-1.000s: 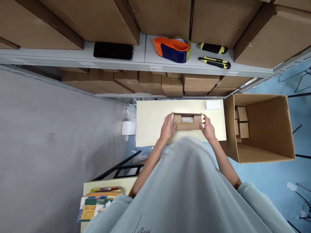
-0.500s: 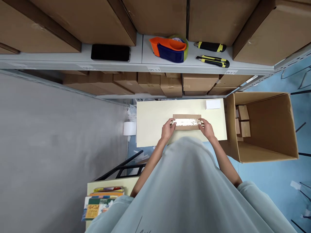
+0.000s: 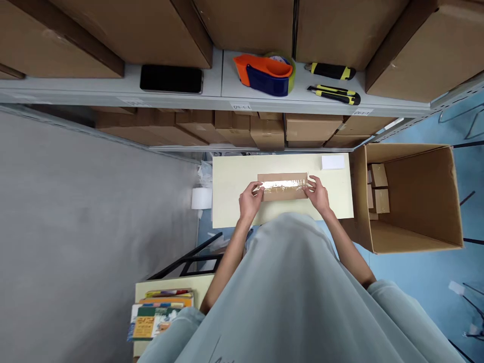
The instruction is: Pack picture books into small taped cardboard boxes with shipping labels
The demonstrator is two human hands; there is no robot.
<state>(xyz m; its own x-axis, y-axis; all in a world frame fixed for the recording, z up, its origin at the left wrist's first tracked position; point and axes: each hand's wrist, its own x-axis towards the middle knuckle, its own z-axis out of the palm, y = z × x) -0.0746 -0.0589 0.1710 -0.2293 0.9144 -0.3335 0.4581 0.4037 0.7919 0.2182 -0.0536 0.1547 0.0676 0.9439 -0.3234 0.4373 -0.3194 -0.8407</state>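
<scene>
A small flat cardboard box (image 3: pixel 284 195) lies in front of me on the cream table, a shiny strip of clear tape (image 3: pixel 282 185) running along its top. At its left end my left hand (image 3: pixel 250 200) is closed, thumb and fingers on the edge where the tape ends. My right hand (image 3: pixel 318 196) grips the opposite end in the same way, fingertips at the corner and the tape's end.
Right of the table (image 3: pixel 234 201) stands a large open carton (image 3: pixel 419 196) with several small boxes inside. White paper (image 3: pixel 333 162) lies at the table's back right. The shelf (image 3: pixel 223 103) above holds a phone (image 3: pixel 171 79), tape dispenser (image 3: pixel 264 75) and two cutters (image 3: pixel 335 95). Books (image 3: pixel 159 320) lie lower left.
Both hands and the cardboard box have shifted left on the table, with the box now slightly tilted. The glare on its tape has changed.
</scene>
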